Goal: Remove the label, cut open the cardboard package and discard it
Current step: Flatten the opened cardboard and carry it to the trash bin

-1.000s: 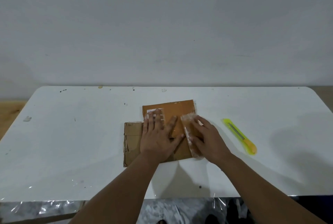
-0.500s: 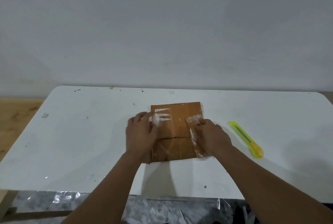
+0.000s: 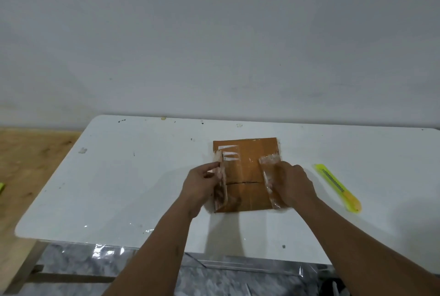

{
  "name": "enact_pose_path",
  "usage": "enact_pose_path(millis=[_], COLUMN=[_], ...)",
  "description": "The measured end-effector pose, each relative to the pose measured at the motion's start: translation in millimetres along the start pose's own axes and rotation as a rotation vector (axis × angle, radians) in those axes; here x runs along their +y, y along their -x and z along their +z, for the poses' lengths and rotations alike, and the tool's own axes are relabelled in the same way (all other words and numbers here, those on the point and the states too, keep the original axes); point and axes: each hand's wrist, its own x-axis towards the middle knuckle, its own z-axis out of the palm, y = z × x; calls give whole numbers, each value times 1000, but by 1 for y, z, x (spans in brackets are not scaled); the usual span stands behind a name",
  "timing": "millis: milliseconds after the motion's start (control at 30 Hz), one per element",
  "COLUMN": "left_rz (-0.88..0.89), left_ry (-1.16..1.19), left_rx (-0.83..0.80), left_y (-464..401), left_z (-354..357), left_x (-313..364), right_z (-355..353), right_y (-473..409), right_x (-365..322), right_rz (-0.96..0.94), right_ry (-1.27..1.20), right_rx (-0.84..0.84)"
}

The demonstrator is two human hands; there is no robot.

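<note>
A flat brown cardboard package lies on the white table, with a cut line across its middle and white label remains near its far left corner. Clear tape strips hang loose along both side edges. My left hand grips the package's left edge with curled fingers, the tape bunched under them. My right hand grips the right edge over the other tape strip. A yellow-green utility knife lies on the table to the right of my right hand, apart from it.
The table's far edge meets a plain grey wall. A wooden surface adjoins the table on the left. Clear plastic film hangs from the near table edge, with a marble-patterned floor below.
The left flap that lay open beside the package is folded in. My left hand moved from lying flat on top to gripping the left edge. The camera shifted left.
</note>
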Motion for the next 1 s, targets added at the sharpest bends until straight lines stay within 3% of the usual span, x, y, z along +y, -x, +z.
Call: enact_pose_path(millis=[167, 233, 333, 467, 633, 1000], left_rz=[33, 49, 76, 83, 262, 554], left_ry=[-588, -672, -658, -431, -176, -327], left_rx=[150, 128, 22, -57, -164, -405], left_y=[-6, -7, -11, -10, 9, 64], left_z=[30, 42, 43, 40, 64, 229], left_x=[4, 8, 5, 3, 27, 77], right_z=[-2, -4, -5, -11, -42, -118], right_y=[5, 9, 19, 38, 62, 141], right_x=[0, 0, 4, 17, 48, 183], right_rz=[107, 91, 50, 49, 21, 198], right_ry=[-230, -274, -296, -457, -556, -664], right_rx=[-8, 7, 31, 95, 274, 549])
